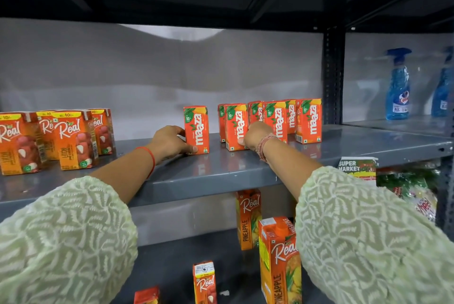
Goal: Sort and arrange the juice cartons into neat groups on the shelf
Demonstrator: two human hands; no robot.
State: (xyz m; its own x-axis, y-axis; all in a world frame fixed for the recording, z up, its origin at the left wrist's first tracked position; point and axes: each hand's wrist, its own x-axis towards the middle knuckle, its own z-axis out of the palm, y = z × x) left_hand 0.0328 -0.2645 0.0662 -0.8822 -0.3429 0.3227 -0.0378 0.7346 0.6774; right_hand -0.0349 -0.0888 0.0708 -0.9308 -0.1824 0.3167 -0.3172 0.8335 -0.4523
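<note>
On the grey metal shelf (221, 173) a lone orange Maaza carton (197, 129) stands upright at the middle, and my left hand (169, 142) grips its left side. To its right stands a cluster of several Maaza cartons (307, 120). My right hand (256, 135) holds the front-left carton of that cluster (234, 126), with the thumb on its lower face. Several Real Litchi cartons (71, 139) are grouped at the shelf's left end.
The lower shelf holds two tall Real Pineapple cartons (280, 262), a small Real carton (205, 281) and another small carton at the bottom edge. Blue spray bottles (398, 85) stand in the bay to the right, beyond a dark upright post (333, 75). A "Super Market" label (356, 167) hangs off the shelf edge.
</note>
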